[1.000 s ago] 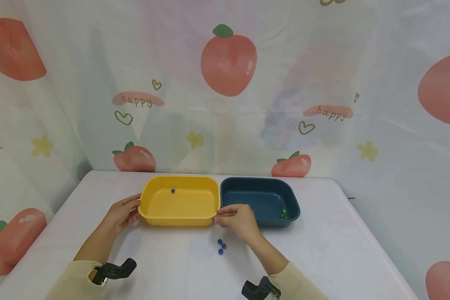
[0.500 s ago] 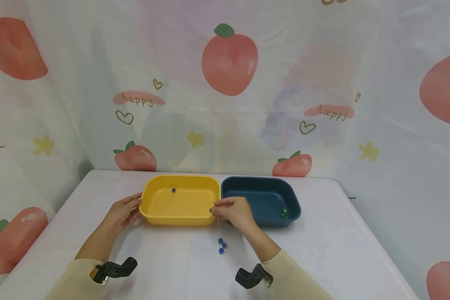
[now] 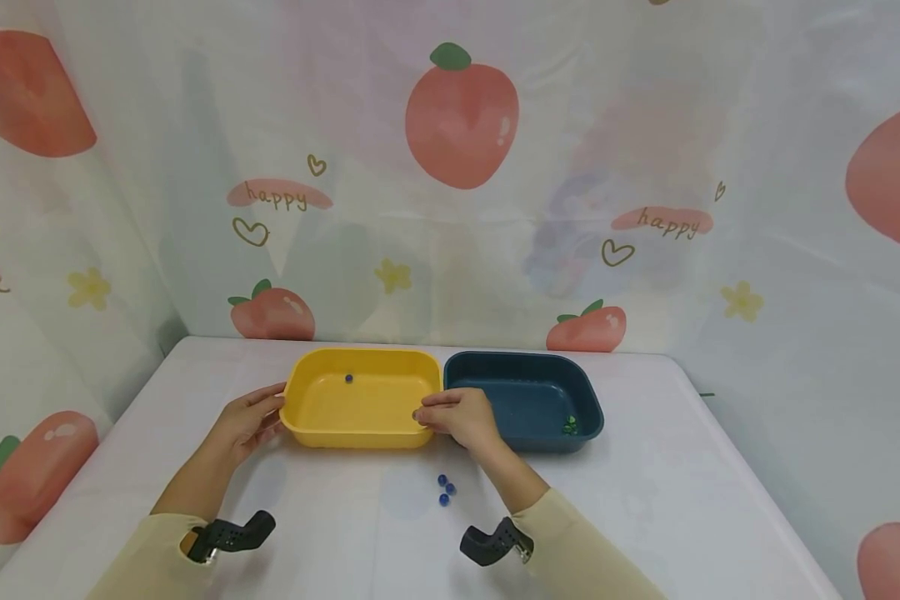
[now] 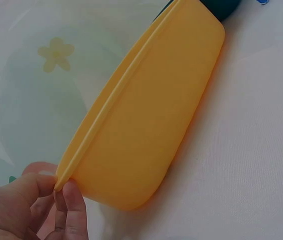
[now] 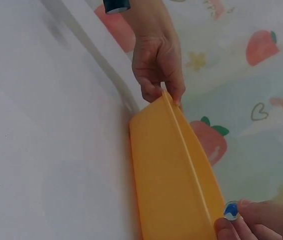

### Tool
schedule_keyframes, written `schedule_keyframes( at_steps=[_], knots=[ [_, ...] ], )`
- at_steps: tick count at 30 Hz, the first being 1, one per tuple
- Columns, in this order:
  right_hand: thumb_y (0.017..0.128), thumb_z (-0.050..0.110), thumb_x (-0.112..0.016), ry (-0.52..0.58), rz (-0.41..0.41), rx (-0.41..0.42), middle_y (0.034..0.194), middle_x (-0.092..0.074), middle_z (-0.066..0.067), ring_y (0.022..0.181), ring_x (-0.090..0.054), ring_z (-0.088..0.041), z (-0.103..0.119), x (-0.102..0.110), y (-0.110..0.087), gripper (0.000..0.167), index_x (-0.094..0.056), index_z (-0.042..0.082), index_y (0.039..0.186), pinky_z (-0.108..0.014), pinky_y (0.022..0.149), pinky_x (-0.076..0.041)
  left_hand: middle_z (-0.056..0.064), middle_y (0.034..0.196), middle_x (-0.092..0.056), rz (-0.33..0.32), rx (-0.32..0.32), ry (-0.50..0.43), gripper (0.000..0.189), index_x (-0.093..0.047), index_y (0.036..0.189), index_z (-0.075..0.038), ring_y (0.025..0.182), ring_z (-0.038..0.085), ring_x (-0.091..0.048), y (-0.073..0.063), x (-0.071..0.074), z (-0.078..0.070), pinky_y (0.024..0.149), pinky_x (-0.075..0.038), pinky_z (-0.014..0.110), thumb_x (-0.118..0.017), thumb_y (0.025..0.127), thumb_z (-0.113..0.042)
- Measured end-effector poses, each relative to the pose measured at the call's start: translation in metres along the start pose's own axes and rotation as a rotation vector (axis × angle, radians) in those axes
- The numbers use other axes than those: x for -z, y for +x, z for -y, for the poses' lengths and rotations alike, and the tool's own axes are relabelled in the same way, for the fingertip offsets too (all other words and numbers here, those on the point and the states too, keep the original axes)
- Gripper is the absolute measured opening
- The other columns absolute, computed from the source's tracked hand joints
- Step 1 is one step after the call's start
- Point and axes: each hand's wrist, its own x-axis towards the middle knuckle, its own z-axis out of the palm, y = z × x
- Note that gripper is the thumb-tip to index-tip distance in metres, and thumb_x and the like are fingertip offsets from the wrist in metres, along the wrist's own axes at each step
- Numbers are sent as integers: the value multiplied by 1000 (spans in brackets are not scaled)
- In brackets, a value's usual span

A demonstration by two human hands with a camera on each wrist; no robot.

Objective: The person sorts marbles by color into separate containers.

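My left hand [image 3: 242, 427] pinches the left end rim of a yellow plastic tub [image 3: 360, 407]; in the left wrist view, thumb and fingers [image 4: 74, 210] meet at the rim. One dark blue marble [image 3: 348, 378] lies inside this tub. At the tub's right front corner, my right hand [image 3: 461, 415] is over the rim. The right wrist view shows a clear marble with a blue core [image 5: 231, 210] pinched at that hand's fingertips. Several blue marbles [image 3: 444, 500] sit together on the table in front of the tubs.
A dark teal tub [image 3: 523, 398] stands beside the yellow one, partly behind my right hand. Small green pieces [image 3: 570, 425] lie in its right front corner. Behind the white table [image 3: 330, 525] hangs a curtain with a peach print [image 3: 461, 125].
My right hand has risen from the gap in front of the tubs and moved left over the yellow tub's corner with the marble. The left hand stays at the rim.
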Motion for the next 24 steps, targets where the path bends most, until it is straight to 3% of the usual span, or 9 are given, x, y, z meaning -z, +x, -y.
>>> schedule_keyframes(
  at_steps=[18, 24],
  knots=[
    [81, 12, -80, -20, 13, 16, 88, -76, -11, 83, -74, -22, -7, 6, -18, 24, -74, 0, 101, -33, 78, -60, -13, 80, -64, 1, 4, -30, 58, -39, 149, -3, 72, 4, -63, -6, -1, -3, 69, -57, 20, -60, 97, -15],
    [83, 12, -79, -37, 42, 23, 89, -76, -11, 82, -74, -20, -14, 12, -30, 24, -74, -1, 103, -29, 77, -60, -11, 83, -65, -1, 6, -33, 57, -39, 150, -4, 73, 6, -63, -5, 0, -2, 67, -57, 20, -59, 98, -15]
  ],
)
